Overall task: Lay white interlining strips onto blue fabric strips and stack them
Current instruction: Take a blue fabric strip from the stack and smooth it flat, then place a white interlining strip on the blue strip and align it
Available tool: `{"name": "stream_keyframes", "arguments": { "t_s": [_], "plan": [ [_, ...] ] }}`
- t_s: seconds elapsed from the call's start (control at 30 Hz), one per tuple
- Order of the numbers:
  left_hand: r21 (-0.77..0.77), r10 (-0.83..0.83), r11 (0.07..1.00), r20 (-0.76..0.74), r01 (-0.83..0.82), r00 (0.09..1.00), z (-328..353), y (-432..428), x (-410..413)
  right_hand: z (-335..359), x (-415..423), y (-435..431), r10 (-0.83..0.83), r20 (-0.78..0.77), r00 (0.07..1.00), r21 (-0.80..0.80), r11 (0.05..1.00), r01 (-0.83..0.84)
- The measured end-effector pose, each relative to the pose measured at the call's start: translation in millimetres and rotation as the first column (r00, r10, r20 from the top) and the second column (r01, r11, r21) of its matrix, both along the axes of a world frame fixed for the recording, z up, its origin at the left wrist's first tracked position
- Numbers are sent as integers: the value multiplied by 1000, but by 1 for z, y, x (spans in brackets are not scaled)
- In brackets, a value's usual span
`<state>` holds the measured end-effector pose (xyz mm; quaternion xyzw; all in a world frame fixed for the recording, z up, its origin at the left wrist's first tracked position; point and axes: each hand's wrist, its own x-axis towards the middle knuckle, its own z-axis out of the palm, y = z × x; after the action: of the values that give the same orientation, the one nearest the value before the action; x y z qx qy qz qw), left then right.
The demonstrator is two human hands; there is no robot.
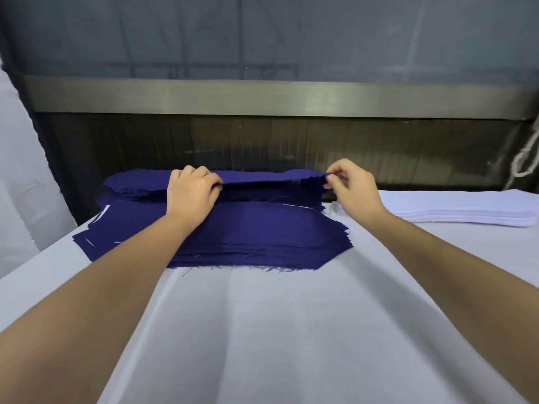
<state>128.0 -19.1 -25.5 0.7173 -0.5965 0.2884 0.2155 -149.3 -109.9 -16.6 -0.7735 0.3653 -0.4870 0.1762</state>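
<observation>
Now the top blue strip hangs just above the far blue pile, stretched between both hands. The left hand grips its left part with curled fingers, and the right hand pinches its right end between thumb and fingertips. A second blue stack lies nearer. The white interlining stack sits off to the right on the white-covered table.

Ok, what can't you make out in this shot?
Head view only.
- White interlining stack: right end cut off by the frame edge.
- Far blue pile: layers hidden behind the left hand and the blue strip it holds.
- Small clear thing by the right hand: too small to identify.
</observation>
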Motion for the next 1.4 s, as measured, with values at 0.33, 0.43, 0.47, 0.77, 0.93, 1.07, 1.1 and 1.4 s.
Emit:
{"name": "stream_keyframes", "arguments": {
  "t_s": [0.33, 0.43, 0.47, 0.77, 0.93, 1.07, 1.1, 1.4],
  "plan": [
    [2, -251, 968, -29, 252, 967, -21, 24, -72, -40, -111, 22, -119, -110, 987, 29, 992, 123],
    [107, -338, 938, 82, 329, 938, -28, 27, -93, -44, -143, 33, -131, -169, 977, 22, 990, 137],
    [137, -353, 931, 98, 338, 931, -30, 27, -100, -46, -153, 36, -148, -204, 968, 9, 988, 153],
    [244, -447, 877, 94, 415, 890, -40, 32, -169, -50, -223, 51, -414, -457, 788, -125, 906, 404],
    [244, -540, 819, 23, 519, 841, -44, 37, -193, -44, -239, 45, -544, -537, 644, -76, 792, 606],
    [211, -601, 762, -121, 612, 790, -43, 42, -202, -38, -238, 48, -636, -696, 332, -299, 678, 672],
    [224, -599, 751, -165, 621, 783, -44, 42, -203, -38, -237, 49, -643, -713, 278, -355, 674, 648],
    [298, -555, 655, -435, 695, 710, -48, 43, -206, -51, -228, 45, -351, -717, 602, 8, 859, 512]
  ]
}}
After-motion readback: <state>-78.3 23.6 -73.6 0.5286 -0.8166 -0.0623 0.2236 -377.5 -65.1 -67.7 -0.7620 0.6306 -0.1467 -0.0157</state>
